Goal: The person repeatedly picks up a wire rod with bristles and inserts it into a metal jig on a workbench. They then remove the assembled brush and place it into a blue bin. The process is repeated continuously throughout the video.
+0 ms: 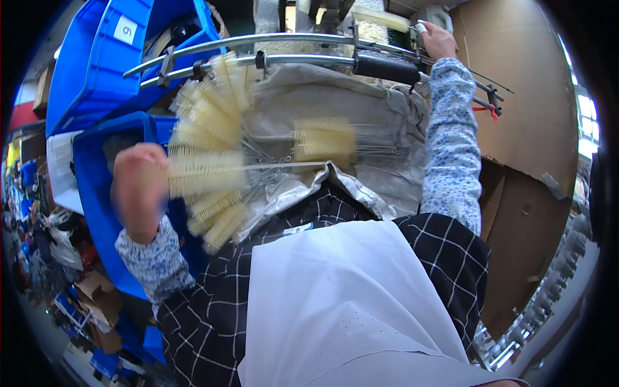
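My left hand (138, 187), smeared by motion, is closed around the bristle end of a pale-yellow bottle brush (209, 173). The brush lies level, its twisted wire stem pointing right across my lap. Under and around it fans a pile of similar brushes (213, 109), with more in a bundle (324, 138) on the grey cloth. Far up at the right, my right hand (440, 42) has its fingers closed at the right end of another cream brush (380, 18), beyond the metal rails. Something white shows at its fingertips; the exact grip is partly hidden.
Two metal rails (290, 59) with a black sleeve (385, 67) cross in front of me. Blue bins (97, 168) stand at the left, one tilted up behind. Tall cardboard (516, 97) walls the right side. Grey cloth (277, 97) covers the work area below the rails.
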`<action>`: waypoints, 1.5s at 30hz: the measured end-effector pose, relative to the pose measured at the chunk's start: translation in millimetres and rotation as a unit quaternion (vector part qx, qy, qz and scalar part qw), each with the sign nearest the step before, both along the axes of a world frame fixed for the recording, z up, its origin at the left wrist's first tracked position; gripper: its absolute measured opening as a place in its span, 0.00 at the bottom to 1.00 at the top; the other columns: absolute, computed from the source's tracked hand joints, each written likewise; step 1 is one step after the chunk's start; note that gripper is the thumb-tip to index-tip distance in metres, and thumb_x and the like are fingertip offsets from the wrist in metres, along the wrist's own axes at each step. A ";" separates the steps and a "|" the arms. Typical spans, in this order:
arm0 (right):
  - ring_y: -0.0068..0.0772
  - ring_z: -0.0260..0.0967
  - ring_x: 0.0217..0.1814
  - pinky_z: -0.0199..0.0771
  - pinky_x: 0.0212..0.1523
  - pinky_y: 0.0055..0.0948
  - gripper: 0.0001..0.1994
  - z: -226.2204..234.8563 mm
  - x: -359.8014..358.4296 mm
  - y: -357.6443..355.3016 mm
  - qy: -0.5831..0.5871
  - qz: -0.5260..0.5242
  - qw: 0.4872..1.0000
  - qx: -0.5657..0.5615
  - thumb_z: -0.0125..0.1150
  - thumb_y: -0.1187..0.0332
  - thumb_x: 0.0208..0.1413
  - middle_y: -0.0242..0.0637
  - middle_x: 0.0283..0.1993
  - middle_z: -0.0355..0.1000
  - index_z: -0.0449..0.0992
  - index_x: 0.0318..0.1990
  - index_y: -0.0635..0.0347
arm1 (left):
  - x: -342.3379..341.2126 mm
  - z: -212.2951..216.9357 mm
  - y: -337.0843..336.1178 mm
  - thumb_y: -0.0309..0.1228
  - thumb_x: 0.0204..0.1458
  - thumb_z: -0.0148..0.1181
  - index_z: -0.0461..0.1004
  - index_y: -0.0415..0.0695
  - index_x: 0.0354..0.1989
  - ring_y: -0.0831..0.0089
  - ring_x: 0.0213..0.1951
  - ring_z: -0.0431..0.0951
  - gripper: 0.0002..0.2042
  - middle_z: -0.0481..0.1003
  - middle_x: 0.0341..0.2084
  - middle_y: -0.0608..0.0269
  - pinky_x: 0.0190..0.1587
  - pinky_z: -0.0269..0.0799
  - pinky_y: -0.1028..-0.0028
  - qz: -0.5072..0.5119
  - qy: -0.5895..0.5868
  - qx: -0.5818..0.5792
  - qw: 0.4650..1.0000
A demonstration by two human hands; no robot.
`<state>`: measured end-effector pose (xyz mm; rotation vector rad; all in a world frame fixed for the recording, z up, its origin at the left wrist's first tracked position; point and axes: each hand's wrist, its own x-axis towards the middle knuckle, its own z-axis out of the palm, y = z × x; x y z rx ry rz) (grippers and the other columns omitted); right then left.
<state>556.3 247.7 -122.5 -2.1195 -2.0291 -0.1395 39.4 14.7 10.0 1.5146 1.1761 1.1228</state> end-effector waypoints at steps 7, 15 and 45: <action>0.33 0.67 0.42 0.65 0.43 0.27 0.14 64.5 32.4 -82.5 0.279 0.102 0.936 -0.190 0.51 0.65 0.52 0.41 0.41 0.70 0.69 0.45 0.59 | 24.4 -3.1 26.2 0.20 0.44 0.46 0.58 0.42 0.39 0.79 0.34 0.63 0.12 0.64 0.34 0.61 0.40 0.59 0.79 -0.088 -0.049 -0.070 0.992; 0.31 0.66 0.39 0.69 0.37 0.28 0.14 101.4 -174.8 -175.4 0.375 0.336 0.830 -0.240 0.53 0.72 0.48 0.40 0.37 0.69 0.67 0.44 0.59 | 105.6 -45.6 45.2 0.18 0.45 0.51 0.58 0.44 0.38 0.80 0.33 0.64 0.13 0.64 0.33 0.64 0.36 0.63 0.82 -0.126 -0.095 0.024 0.987; 0.29 0.61 0.39 0.57 0.42 0.33 0.13 7.7 -98.5 -47.0 -0.024 0.037 0.999 0.013 0.47 0.61 0.52 0.27 0.34 0.69 0.71 0.45 0.37 | -17.6 -67.4 0.5 0.18 0.38 0.49 0.64 0.39 0.33 0.86 0.23 0.61 0.11 0.63 0.24 0.70 0.27 0.58 0.85 -0.038 0.144 -0.205 0.967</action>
